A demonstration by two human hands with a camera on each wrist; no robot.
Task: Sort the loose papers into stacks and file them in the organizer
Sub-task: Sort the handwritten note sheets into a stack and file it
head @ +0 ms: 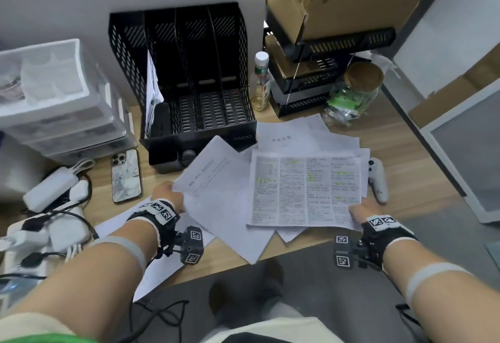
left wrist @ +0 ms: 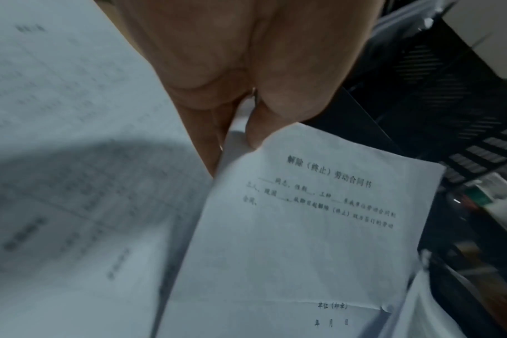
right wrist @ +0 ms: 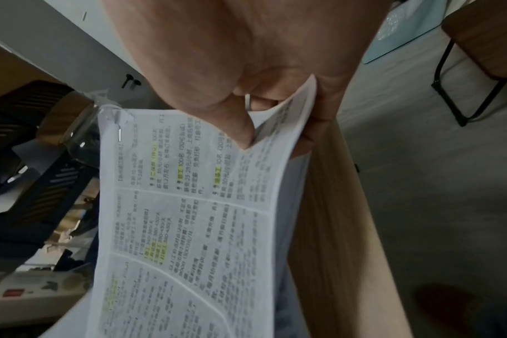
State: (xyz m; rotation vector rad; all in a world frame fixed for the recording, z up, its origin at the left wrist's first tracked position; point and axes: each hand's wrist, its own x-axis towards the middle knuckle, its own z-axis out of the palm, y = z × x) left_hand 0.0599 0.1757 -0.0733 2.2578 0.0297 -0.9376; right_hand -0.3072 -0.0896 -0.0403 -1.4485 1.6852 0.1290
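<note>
The left hand [head: 166, 194] is pinching a contract sheet [head: 216, 180]; the right hand [head: 364, 211] is pinching a highlighted sheet [head: 305, 191]; the organizer [head: 189, 85] is holding few papers; loose papers [head: 305, 134] are covering the surface [head: 400, 153], sorting seemingly barely begun.

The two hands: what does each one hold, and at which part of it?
The left hand pinches a plain printed sheet at its corner. The right hand grips the stapled sheets with yellow highlights at a corner.

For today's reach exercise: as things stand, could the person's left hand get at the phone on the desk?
Probably not at once. The phone lies uncovered just beside the left hand, so the path looks free, but that hand is pinching a sheet; it would likely have to let it go first.
</note>
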